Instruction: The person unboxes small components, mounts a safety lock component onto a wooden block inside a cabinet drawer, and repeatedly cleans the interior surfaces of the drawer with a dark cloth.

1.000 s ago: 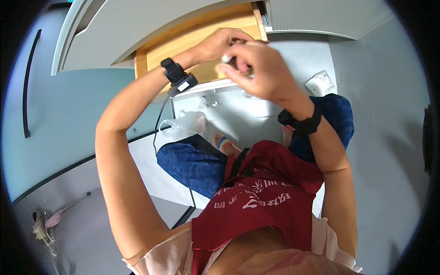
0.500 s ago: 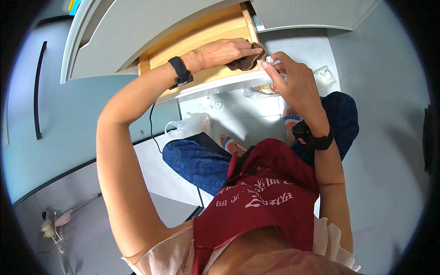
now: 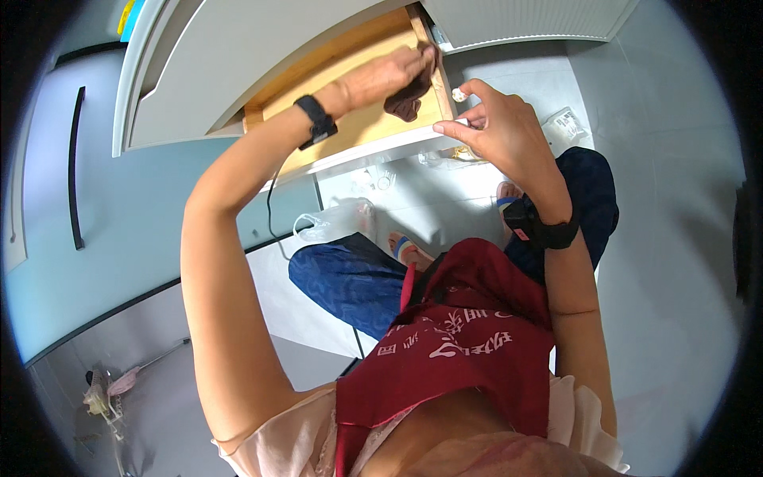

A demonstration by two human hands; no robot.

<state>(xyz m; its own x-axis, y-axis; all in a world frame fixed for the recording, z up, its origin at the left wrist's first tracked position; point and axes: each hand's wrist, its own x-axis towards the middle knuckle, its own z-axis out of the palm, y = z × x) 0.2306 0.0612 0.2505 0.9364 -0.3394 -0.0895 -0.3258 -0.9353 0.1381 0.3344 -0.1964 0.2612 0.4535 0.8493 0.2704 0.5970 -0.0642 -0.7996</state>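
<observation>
A pale wooden drawer [image 3: 318,103] with a white front is pulled out of a white cabinet. Inside it, at its right end, my left hand [image 3: 385,77] is closed on a dark brown cloth [image 3: 404,103]. Part of the cloth bunches up against the right side wall, and the rest hangs onto the drawer bottom. My right hand [image 3: 509,131] is curled at the drawer's right front corner, thumb on the front's top edge. By its index fingertip is a small whitish thing [image 3: 458,95] whose kind I cannot make out.
Below the drawer, a clear plastic bag [image 3: 342,220] lies on the tiles beside my left leg. A white printed packet [image 3: 566,127] is on the floor to the right, near my knee. A black cable [image 3: 269,211] hangs at the left by a glass-fronted panel [image 3: 135,215].
My left hand has moved the cloth farther back along the drawer's right side wall. My right thumb has slid slightly left on the drawer front, and its index finger has lifted.
</observation>
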